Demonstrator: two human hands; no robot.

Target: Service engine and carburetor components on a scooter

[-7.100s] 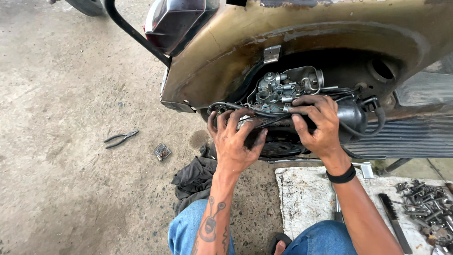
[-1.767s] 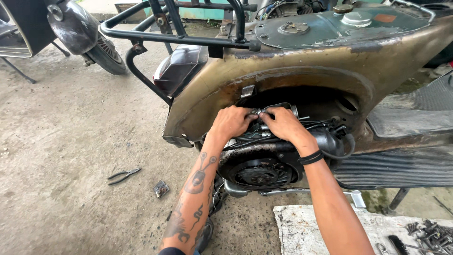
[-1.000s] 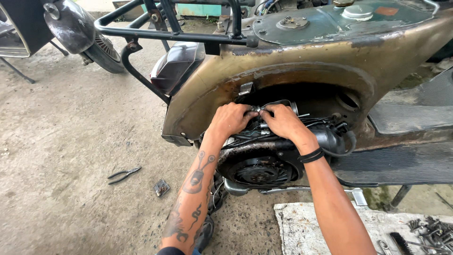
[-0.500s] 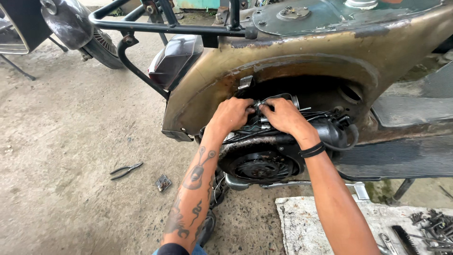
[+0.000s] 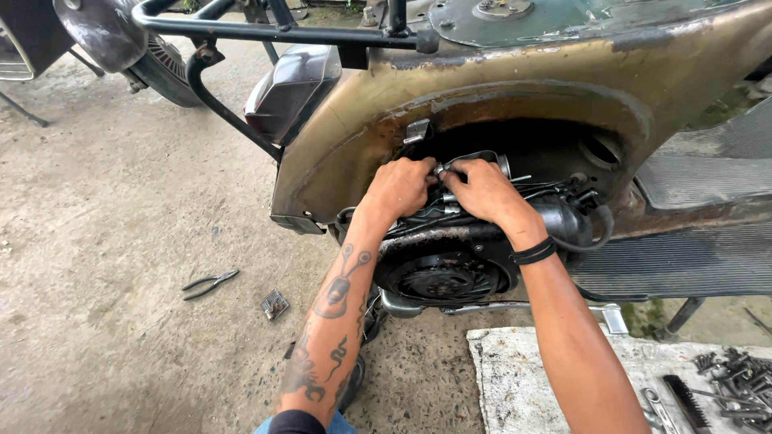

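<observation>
Centre frame: left hand (image 5: 400, 186) and right hand (image 5: 481, 190), fingers curled, grip the carburettor (image 5: 470, 163) inside the scooter (image 5: 515, 80) engine bay; seating apparently unfinished; pliers (image 5: 209, 284) lie lower left.

1. A rough, stained concrete floor (image 5: 104, 241) carries everything; it is grey-brown and gritty.
2. A pair of pliers (image 5: 207, 284) lies on it left of the scooter; just beside them to the right sits a small square metal part (image 5: 274, 305).
3. At lower right a dirty white sheet (image 5: 555, 370) lies flat on the floor; loose bolts and metal parts (image 5: 736, 378) lie heaped on it.
</observation>
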